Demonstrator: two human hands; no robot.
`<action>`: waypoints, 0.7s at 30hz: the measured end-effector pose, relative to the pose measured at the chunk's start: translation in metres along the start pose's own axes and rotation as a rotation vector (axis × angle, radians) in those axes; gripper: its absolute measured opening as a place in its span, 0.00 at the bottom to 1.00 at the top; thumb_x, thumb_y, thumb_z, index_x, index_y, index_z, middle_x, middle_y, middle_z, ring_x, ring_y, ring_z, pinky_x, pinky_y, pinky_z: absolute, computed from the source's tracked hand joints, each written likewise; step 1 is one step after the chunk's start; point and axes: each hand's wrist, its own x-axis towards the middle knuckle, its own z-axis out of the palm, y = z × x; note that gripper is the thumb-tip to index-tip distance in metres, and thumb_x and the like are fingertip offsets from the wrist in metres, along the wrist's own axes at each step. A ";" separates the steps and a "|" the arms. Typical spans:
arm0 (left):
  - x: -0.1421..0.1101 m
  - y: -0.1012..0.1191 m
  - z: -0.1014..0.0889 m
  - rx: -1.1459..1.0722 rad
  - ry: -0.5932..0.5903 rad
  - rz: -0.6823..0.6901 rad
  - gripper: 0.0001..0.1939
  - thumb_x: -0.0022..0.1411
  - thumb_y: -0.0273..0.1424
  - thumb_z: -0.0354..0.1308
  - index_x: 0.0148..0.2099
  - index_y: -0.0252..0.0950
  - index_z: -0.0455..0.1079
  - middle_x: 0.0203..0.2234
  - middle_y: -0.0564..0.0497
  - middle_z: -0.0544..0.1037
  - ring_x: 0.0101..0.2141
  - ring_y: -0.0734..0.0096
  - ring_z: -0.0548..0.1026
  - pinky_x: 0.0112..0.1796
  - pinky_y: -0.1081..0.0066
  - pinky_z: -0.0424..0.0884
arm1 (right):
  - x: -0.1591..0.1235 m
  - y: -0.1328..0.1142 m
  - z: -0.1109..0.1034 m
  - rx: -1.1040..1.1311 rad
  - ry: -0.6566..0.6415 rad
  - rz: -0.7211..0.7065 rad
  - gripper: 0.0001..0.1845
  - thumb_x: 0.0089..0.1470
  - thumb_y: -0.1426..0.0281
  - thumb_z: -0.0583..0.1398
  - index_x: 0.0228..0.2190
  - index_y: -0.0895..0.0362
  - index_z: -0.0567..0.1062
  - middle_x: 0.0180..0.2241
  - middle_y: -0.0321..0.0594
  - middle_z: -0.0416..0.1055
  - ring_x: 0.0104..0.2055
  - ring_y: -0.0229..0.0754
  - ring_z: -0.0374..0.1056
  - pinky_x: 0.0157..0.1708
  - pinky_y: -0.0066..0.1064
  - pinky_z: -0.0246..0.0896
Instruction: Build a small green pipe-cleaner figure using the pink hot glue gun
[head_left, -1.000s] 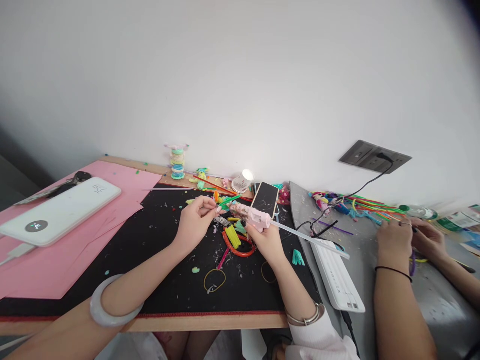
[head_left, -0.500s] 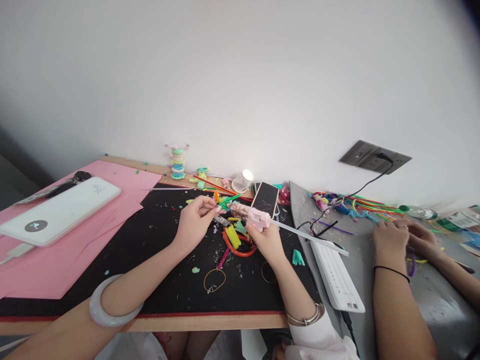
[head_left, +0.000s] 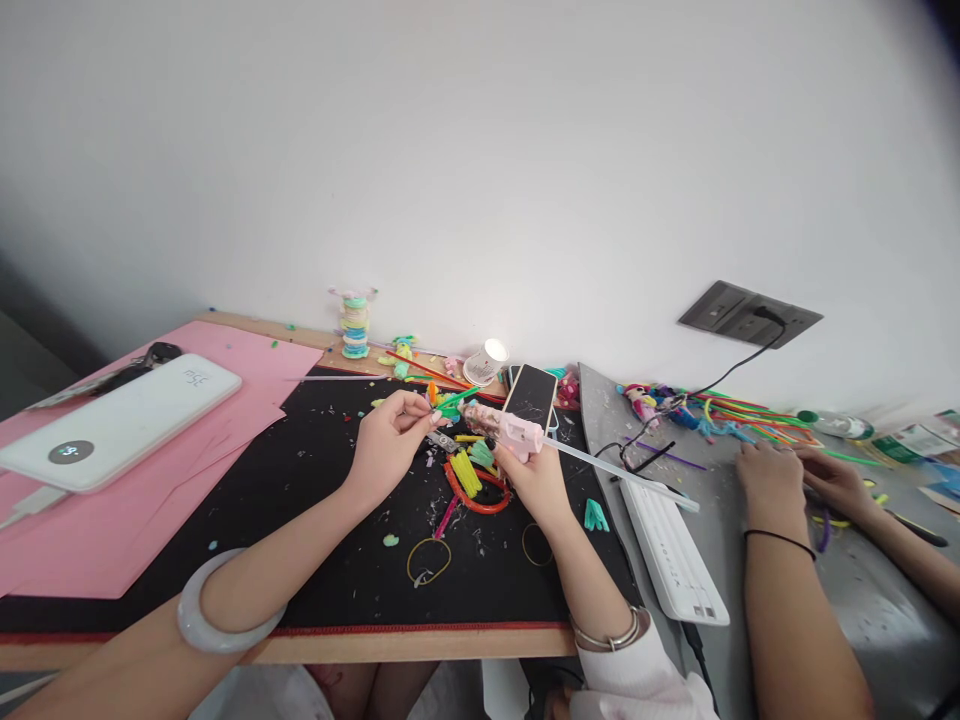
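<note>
My left hand pinches a green pipe cleaner between thumb and fingers over the black mat. Wrapped in my right hand is a pink hot glue gun, its nozzle pointing left, close to the green piece. A long translucent glue stick sticks out of the gun's back end. Below the gun lie a bundled yellow pipe cleaner and a red-orange loop. Whether the nozzle touches the green piece I cannot tell.
Pink paper and a white power bank lie left. At the back stand a striped pastel spool, a paper cup and a phone. To the right are a white power strip and a co-worker's hands.
My two hands stay almost in place, with the glue gun still by the green pipe cleaner. At right, the co-worker's hands have shifted slightly left.
</note>
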 end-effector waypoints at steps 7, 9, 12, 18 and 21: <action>0.000 0.003 0.000 0.006 0.017 -0.007 0.12 0.49 0.37 0.63 0.30 0.36 0.64 0.25 0.54 0.71 0.31 0.68 0.76 0.38 0.66 0.73 | 0.001 -0.003 -0.002 -0.005 -0.002 -0.031 0.21 0.52 0.69 0.55 0.48 0.58 0.73 0.43 0.43 0.74 0.39 0.46 0.70 0.40 0.35 0.64; 0.000 0.003 0.000 0.004 0.019 -0.010 0.12 0.49 0.36 0.63 0.30 0.36 0.64 0.25 0.54 0.71 0.30 0.68 0.76 0.38 0.66 0.73 | 0.001 -0.004 -0.002 -0.005 0.001 -0.044 0.22 0.52 0.69 0.55 0.49 0.58 0.73 0.44 0.43 0.74 0.40 0.46 0.70 0.39 0.34 0.65; 0.001 0.000 0.000 0.000 0.022 -0.005 0.11 0.49 0.36 0.63 0.30 0.37 0.65 0.25 0.54 0.72 0.30 0.68 0.76 0.38 0.67 0.73 | 0.001 -0.003 -0.003 -0.042 0.012 -0.006 0.22 0.52 0.68 0.55 0.48 0.59 0.73 0.39 0.43 0.75 0.37 0.46 0.70 0.34 0.32 0.66; 0.002 -0.002 -0.001 -0.004 0.022 0.001 0.12 0.49 0.37 0.63 0.31 0.37 0.65 0.26 0.54 0.72 0.32 0.67 0.77 0.39 0.67 0.73 | 0.001 0.003 -0.004 -0.077 0.044 0.025 0.21 0.51 0.67 0.57 0.47 0.60 0.74 0.35 0.42 0.76 0.35 0.45 0.70 0.33 0.32 0.66; 0.002 -0.003 -0.001 -0.006 0.021 0.005 0.12 0.49 0.37 0.63 0.31 0.37 0.65 0.26 0.54 0.72 0.32 0.67 0.77 0.39 0.67 0.73 | 0.000 0.003 -0.004 -0.076 0.056 0.007 0.21 0.51 0.67 0.57 0.46 0.59 0.74 0.38 0.43 0.76 0.37 0.47 0.71 0.36 0.34 0.66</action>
